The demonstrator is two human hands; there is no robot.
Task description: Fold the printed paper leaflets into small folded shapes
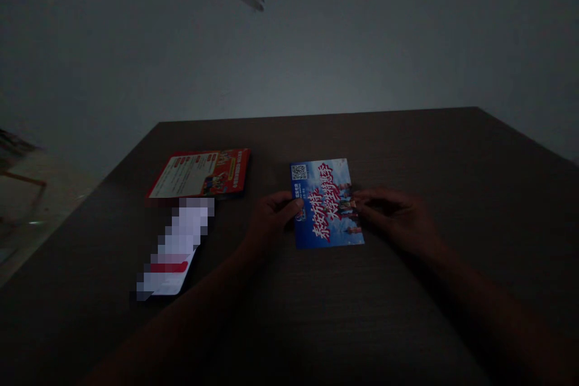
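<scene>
Your left hand (271,215) had its grip clamped on the left edge of a blue card (328,205), thumb on top, while your right hand (395,211) pinched the right edge. You had the card at the middle of the dark counter (407,151). Left of it lay red-and-white leaflets (203,174), with a lit phone (174,265) just nearer you; a wall (339,42) stood behind.

Our left hand (270,216) is in a pinch grip, thumb on top and angled up-right, fingers mostly hidden. Our right hand (395,212) mirrors it: thumb and index tips pinched, pointing left, other fingers curled, lost in shadow. Hands level, set apart, facing each other. Our left forearm (194,313) enters bottom left, right forearm (491,304) bottom right, both bare and angled inward.
</scene>
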